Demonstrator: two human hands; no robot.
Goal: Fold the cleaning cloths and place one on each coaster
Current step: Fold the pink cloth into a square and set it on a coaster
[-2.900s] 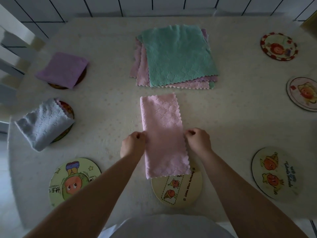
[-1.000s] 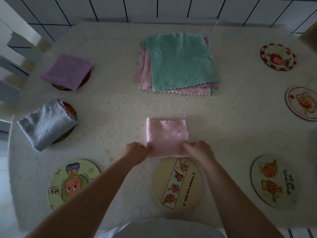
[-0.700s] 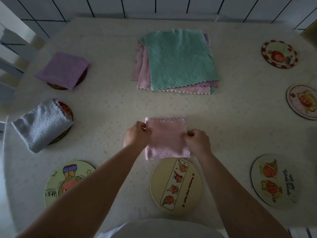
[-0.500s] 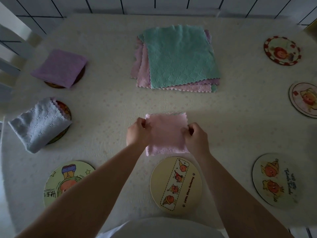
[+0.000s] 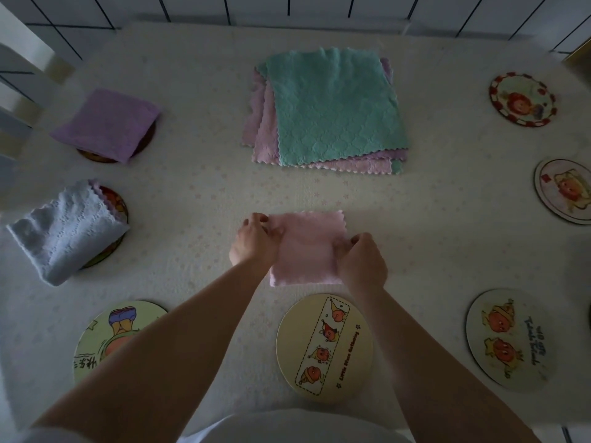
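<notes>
A pink cloth (image 5: pixel 308 247), folded into a small square, is held at the table's middle front. My left hand (image 5: pixel 254 243) grips its left edge and my right hand (image 5: pixel 361 262) grips its right edge. Just below it lies a bare yellow coaster (image 5: pixel 324 348) with a strip of cartoon fruit. A stack of unfolded cloths (image 5: pixel 329 110), teal on top of pink and purple ones, lies at the back centre. At the left, a folded purple cloth (image 5: pixel 105 124) and a folded pale blue cloth (image 5: pixel 64 233) each rest on a coaster.
Bare round coasters lie at front left (image 5: pixel 105 334), front right (image 5: pixel 508 338), right (image 5: pixel 564 190) and back right (image 5: pixel 523 99). A white chair (image 5: pixel 19 78) stands past the table's left edge. A tiled wall runs behind the table.
The long pink strip was folded in half into a square. My hands shifted from its near corners to its sides and have lifted it slightly off the cloth-covered table.
</notes>
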